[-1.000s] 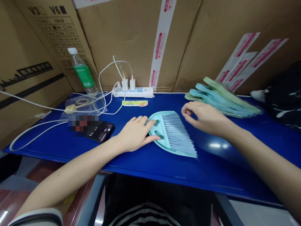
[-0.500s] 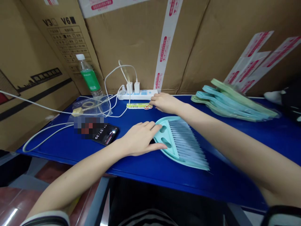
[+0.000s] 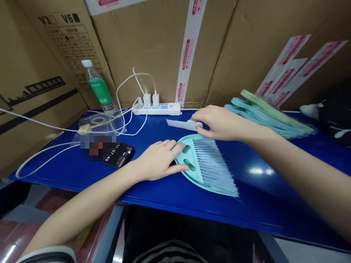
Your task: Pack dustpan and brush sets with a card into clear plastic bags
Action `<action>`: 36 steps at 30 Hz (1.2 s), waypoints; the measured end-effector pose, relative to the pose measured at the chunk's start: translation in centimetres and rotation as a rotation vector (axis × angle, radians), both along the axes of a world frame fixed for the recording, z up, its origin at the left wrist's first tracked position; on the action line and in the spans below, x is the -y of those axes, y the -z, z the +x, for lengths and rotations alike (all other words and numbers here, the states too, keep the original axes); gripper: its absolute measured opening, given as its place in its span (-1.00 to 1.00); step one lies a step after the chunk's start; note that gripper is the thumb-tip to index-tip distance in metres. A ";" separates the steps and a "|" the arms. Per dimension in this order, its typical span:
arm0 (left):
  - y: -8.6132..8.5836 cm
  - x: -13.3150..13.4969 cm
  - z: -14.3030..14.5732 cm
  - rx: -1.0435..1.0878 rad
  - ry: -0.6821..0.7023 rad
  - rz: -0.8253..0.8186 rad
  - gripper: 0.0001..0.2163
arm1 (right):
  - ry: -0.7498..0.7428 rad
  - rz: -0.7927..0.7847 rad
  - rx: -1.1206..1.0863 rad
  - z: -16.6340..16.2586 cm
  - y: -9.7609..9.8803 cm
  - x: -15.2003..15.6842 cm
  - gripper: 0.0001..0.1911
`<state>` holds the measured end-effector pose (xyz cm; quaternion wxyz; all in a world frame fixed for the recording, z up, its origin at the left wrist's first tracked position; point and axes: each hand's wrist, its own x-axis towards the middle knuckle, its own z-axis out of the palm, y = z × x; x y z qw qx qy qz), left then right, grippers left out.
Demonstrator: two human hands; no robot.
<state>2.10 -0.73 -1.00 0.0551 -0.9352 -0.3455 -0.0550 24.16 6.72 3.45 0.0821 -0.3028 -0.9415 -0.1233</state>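
Note:
A pale teal hand brush (image 3: 205, 164) with light blue bristles lies on the blue table (image 3: 260, 186). My left hand (image 3: 157, 159) rests on the brush's handle end, its fingers on the teal plastic and its thumb along the near edge. Just beyond the brush's far edge, my right hand (image 3: 219, 122) pinches a small paper label (image 3: 182, 124), whose white underside faces up.
A stack of teal and green brush parts (image 3: 268, 113) lies at the back right. A white power strip (image 3: 157, 108) with chargers and cables, a green-labelled bottle (image 3: 97, 86), a clear bag (image 3: 100, 122) and a phone (image 3: 117, 155) occupy the left. Cardboard boxes wall the back.
My right hand reached back to the label by the power strip, picked it up and carried it toward the brush, turned white side up. My left hand stayed on the brush.

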 end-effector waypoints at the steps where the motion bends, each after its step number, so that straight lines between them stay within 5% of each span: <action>1: 0.0 0.0 0.0 0.004 0.003 0.007 -0.43 | 0.016 -0.003 -0.012 0.8 -0.1 0.9 -0.83; 7: -0.2 0.1 0.0 -0.004 -0.008 0.004 -0.47 | 0.096 -0.025 -0.071 3.8 -0.1 5.4 -0.81; 13: -0.5 0.1 -0.1 -0.019 -0.013 -0.009 -0.48 | 0.049 -0.327 -0.147 3.9 0.9 7.7 -0.80; 20: -0.5 -0.1 -0.3 -0.008 0.022 -0.018 -0.39 | 0.036 -0.631 -0.146 4.0 1.1 8.5 -0.76; 33: -0.6 0.0 -0.2 -0.019 0.001 -0.038 -0.43 | 0.007 -0.948 -0.210 3.2 0.7 9.1 -0.63; 36: -0.6 -0.1 -0.2 -0.028 0.000 -0.044 -0.43 | 0.052 -0.878 -0.262 3.6 0.9 8.8 -0.66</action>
